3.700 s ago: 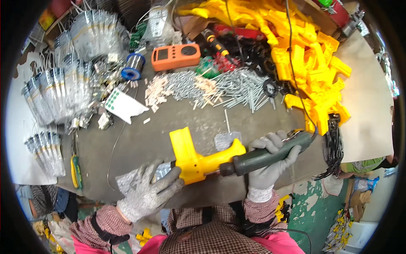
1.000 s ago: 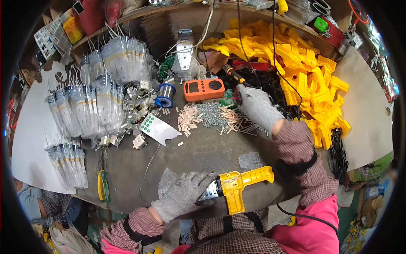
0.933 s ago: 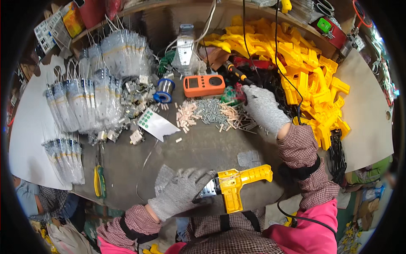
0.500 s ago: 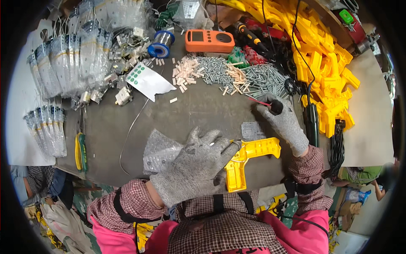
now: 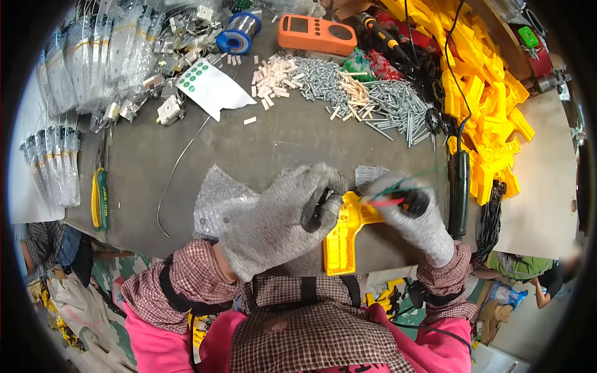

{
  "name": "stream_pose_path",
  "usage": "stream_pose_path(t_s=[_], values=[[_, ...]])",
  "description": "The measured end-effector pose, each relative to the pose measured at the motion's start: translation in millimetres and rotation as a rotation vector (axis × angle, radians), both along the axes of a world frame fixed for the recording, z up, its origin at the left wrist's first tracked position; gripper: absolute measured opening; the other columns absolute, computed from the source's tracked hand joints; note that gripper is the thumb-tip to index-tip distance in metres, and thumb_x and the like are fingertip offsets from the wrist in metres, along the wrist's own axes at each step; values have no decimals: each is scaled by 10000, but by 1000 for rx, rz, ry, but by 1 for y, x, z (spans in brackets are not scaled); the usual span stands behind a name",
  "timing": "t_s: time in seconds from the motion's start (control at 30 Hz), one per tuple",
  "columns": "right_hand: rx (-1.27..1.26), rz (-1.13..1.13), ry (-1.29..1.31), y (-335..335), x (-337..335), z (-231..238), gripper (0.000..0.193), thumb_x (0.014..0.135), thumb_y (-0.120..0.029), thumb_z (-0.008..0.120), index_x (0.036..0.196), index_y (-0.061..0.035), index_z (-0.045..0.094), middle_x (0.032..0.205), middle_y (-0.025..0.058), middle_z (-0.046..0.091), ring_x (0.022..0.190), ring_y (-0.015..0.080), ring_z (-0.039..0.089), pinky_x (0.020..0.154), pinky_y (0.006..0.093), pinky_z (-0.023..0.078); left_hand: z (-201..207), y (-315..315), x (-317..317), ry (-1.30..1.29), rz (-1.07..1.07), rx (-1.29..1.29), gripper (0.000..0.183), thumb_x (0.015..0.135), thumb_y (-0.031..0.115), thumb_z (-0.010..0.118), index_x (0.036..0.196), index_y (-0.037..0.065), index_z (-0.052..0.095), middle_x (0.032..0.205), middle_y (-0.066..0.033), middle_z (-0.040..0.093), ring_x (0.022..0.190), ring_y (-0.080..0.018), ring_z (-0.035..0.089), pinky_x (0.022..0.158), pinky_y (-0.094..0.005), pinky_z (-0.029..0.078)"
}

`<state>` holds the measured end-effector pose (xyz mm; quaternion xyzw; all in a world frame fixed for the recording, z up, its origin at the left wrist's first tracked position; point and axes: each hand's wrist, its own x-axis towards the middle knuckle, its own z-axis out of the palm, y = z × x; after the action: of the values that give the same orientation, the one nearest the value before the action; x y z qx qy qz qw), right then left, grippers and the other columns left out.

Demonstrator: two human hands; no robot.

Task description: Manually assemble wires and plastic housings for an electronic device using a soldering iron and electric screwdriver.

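My left hand (image 5: 283, 214), in a grey knit glove, is closed with its fingertips pinched at the upper left edge of a yellow pistol-shaped plastic housing (image 5: 340, 252). What sits in that pinch, if anything, is too small to make out. The housing lies open side up on the table, its handle pointing toward me. Over its right part, my gloved right hand (image 5: 413, 214) is closed on thin red and green wires (image 5: 387, 202), smeared by motion. A bubble-wrap bag (image 5: 217, 202) lies beside my left hand. Beyond the housing is a small printed label (image 5: 371, 176).
Loose screws (image 5: 398, 109) and small pale pieces (image 5: 272, 78) are heaped at the back, below an orange multimeter (image 5: 317, 34). A solder spool (image 5: 239, 34) stands left of it. Yellow housings (image 5: 485, 105) pile up at right; wrapped parts (image 5: 93, 62) and green-yellow cutters (image 5: 100, 199) are at left.
My right hand has come down and toward the housing with the wires, and green now shows beside red. My left hand has gone from lying flat over the housing to a pinch.
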<state>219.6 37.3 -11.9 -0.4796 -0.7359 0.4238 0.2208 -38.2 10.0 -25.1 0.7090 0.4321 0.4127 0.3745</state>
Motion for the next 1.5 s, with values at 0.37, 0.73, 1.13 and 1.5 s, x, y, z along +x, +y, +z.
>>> stream_pose_path(t_s=[0.37, 0.73, 1.13, 1.5], values=[[416, 490, -678, 0, -35, 30, 291, 851, -212, 677, 1116, -122, 596, 1053, 104, 592, 842, 330, 667, 676, 438, 541, -10, 4, -4, -47, -52, -62, 162, 905, 76, 668, 1056, 40, 623, 825, -98, 635, 748, -179, 647, 691, -316, 517], [396, 539, -793, -3, -53, 41, 259, 837, -160, 593, 1080, -72, 585, 1060, 107, 566, 986, 295, 628, 787, 430, 532, -2, 6, -8, 61, -109, -132, 175, 888, 136, 672, 1032, 61, 607, 888, -118, 648, 811, -337, 674, 700, -392, 528], [315, 475, -580, 3, -49, 35, 248, 828, -138, 629, 1065, -75, 593, 975, 110, 572, 894, 325, 638, 750, 429, 527, 2, 3, -7, -64, -132, -119, 143, 899, 97, 644, 1033, 62, 609, 858, -74, 646, 749, -272, 670, 638, -408, 491], [55, 104, -124, -24, -23, 27, 207, 999, -114, 486, 885, -2, 618, 860, 126, 629, 838, 262, 645, 767, 377, 501, -12, 6, -9, -18, -108, 82, 200, 912, 42, 667, 1107, 14, 633, 1443, -173, 511, 1345, -297, 484, 1076, -374, 407]])
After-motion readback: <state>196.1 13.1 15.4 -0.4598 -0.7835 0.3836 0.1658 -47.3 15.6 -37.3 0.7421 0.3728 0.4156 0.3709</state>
